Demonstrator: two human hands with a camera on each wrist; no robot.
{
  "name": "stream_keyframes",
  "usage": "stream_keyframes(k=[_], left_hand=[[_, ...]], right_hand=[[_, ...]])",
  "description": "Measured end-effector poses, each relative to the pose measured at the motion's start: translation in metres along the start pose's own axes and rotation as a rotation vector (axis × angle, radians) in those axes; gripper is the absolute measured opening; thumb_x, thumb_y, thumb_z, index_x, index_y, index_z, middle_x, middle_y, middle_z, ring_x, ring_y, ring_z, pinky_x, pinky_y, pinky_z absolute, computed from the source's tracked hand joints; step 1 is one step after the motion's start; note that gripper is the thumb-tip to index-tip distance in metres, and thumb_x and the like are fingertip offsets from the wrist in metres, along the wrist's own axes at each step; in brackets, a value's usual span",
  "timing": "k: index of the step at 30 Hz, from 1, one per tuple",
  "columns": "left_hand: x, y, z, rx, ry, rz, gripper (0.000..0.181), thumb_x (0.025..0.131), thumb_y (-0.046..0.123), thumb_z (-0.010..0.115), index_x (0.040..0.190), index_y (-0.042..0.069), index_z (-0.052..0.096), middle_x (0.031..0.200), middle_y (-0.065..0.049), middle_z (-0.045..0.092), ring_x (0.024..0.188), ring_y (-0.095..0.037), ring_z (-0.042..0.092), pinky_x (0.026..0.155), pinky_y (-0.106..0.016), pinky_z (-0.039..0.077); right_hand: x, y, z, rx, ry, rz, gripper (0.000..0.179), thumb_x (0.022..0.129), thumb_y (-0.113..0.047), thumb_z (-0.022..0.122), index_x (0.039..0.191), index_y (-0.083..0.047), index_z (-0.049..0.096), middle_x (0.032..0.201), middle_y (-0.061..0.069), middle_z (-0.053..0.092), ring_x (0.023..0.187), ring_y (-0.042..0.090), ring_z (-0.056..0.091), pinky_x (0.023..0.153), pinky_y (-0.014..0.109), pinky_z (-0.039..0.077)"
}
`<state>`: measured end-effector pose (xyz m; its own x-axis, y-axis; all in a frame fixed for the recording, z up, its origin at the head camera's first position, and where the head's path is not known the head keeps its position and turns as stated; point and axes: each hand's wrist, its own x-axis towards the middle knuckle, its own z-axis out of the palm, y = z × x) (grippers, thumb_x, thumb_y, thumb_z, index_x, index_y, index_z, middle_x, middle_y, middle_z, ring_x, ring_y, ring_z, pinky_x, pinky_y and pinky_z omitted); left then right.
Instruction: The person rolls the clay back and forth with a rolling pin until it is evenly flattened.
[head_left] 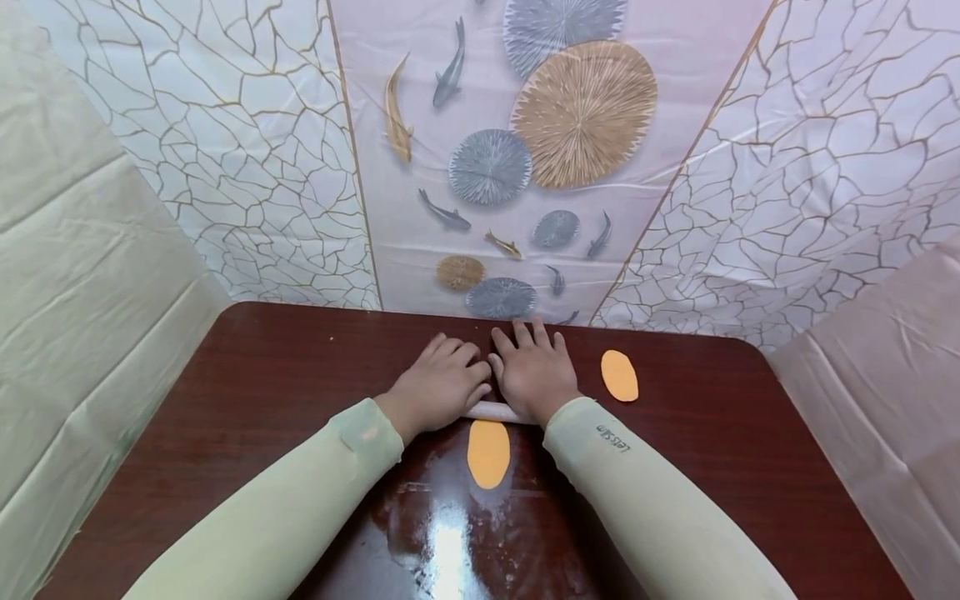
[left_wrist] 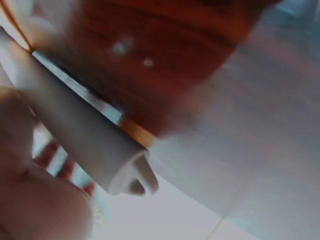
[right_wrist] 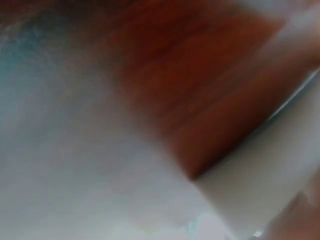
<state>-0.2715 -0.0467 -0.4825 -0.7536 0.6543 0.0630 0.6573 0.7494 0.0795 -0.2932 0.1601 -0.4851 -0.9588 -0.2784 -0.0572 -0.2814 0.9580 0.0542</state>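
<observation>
A whitish roll [head_left: 491,412] lies crosswise on the table under both hands. Its near end in the left wrist view shows a hollow, coiled edge, like a rolled-up sheet [left_wrist: 82,117]. My left hand [head_left: 438,383] rests over the left part of the roll, fingers loosely bent and pointing away. My right hand [head_left: 534,371] lies on the right part with its fingers straight and spread. In the right wrist view the roll [right_wrist: 265,172] is blurred. Just in front of the roll, an orange oval cutout [head_left: 488,458] lies flat on the table.
Another orange oval cutout [head_left: 619,376] lies right of my right hand. The dark red-brown table [head_left: 300,358] has wet-looking shiny patches near me. A patterned curtain [head_left: 480,233] stands along the far edge, with pale cloth [head_left: 82,250] at the sides.
</observation>
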Motion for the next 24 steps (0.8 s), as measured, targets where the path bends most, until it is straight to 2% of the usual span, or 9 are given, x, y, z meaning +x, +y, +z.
stream_keyframes(k=[2, 4, 7, 12, 16, 18, 20, 24], left_hand=[[0.0, -0.001, 0.0, -0.05, 0.015, 0.101, 0.031, 0.121, 0.04, 0.054, 0.133, 0.022, 0.076, 0.138, -0.003, 0.07, 0.133, -0.026, 0.063, 0.124, -0.052, 0.047], [0.0, -0.001, -0.002, -0.118, 0.0, 0.176, 0.027, 0.12, 0.038, 0.057, 0.126, 0.021, 0.077, 0.126, -0.001, 0.073, 0.12, -0.022, 0.068, 0.115, -0.045, 0.053], [-0.002, 0.0, -0.007, -0.193, -0.047, 0.233, 0.027, 0.118, 0.037, 0.06, 0.126, 0.019, 0.078, 0.123, 0.0, 0.076, 0.118, -0.019, 0.072, 0.115, -0.041, 0.054], [-0.005, 0.002, -0.014, -0.184, -0.076, 0.244, 0.027, 0.116, 0.035, 0.065, 0.131, 0.018, 0.08, 0.124, 0.0, 0.077, 0.119, -0.019, 0.074, 0.113, -0.04, 0.057], [-0.005, 0.003, -0.016, -0.145, -0.061, 0.26, 0.02, 0.114, 0.025, 0.069, 0.125, 0.015, 0.083, 0.117, -0.001, 0.078, 0.111, -0.018, 0.074, 0.105, -0.037, 0.06], [-0.004, 0.004, -0.017, -0.131, -0.056, 0.263, 0.018, 0.114, 0.022, 0.069, 0.122, 0.014, 0.083, 0.113, -0.002, 0.078, 0.106, -0.018, 0.074, 0.101, -0.037, 0.061], [-0.004, 0.005, -0.018, -0.122, -0.057, 0.257, 0.018, 0.114, 0.02, 0.068, 0.119, 0.014, 0.084, 0.109, -0.002, 0.077, 0.101, -0.018, 0.073, 0.096, -0.035, 0.061], [-0.003, 0.007, -0.017, -0.127, -0.068, 0.227, 0.02, 0.115, 0.022, 0.067, 0.122, 0.015, 0.085, 0.107, 0.0, 0.08, 0.101, -0.017, 0.074, 0.095, -0.034, 0.062]], right_hand=[[0.0, 0.0, 0.0, -0.005, 0.015, -0.011, 0.062, 0.122, -0.054, 0.027, 0.179, -0.03, 0.034, 0.188, 0.012, 0.026, 0.176, 0.042, 0.017, 0.137, 0.071, 0.023], [0.0, 0.0, -0.001, -0.01, 0.031, -0.022, 0.062, 0.122, -0.053, 0.027, 0.179, -0.029, 0.035, 0.187, 0.012, 0.028, 0.176, 0.042, 0.019, 0.137, 0.071, 0.025], [-0.002, 0.0, -0.003, -0.011, 0.051, -0.038, 0.061, 0.123, -0.052, 0.03, 0.177, -0.027, 0.039, 0.186, 0.012, 0.032, 0.175, 0.042, 0.023, 0.136, 0.07, 0.029], [-0.005, 0.0, -0.008, 0.004, 0.08, -0.07, 0.055, 0.122, -0.046, 0.039, 0.17, -0.021, 0.05, 0.178, 0.013, 0.045, 0.171, 0.042, 0.033, 0.133, 0.066, 0.037], [-0.012, -0.001, -0.018, 0.025, 0.109, -0.111, 0.044, 0.117, -0.037, 0.055, 0.152, -0.015, 0.067, 0.164, 0.012, 0.063, 0.16, 0.039, 0.05, 0.127, 0.059, 0.049], [-0.019, -0.001, -0.025, 0.034, 0.131, -0.142, 0.035, 0.114, -0.032, 0.062, 0.139, -0.013, 0.075, 0.152, 0.011, 0.071, 0.149, 0.036, 0.061, 0.119, 0.055, 0.056], [-0.027, -0.002, -0.032, 0.034, 0.155, -0.179, 0.024, 0.11, -0.029, 0.067, 0.125, -0.013, 0.079, 0.134, 0.009, 0.078, 0.13, 0.034, 0.07, 0.107, 0.052, 0.063], [-0.05, -0.003, -0.044, 0.022, 0.19, -0.287, 0.011, 0.106, -0.027, 0.077, 0.103, -0.016, 0.078, 0.1, 0.003, 0.075, 0.095, 0.028, 0.07, 0.086, 0.046, 0.064]])
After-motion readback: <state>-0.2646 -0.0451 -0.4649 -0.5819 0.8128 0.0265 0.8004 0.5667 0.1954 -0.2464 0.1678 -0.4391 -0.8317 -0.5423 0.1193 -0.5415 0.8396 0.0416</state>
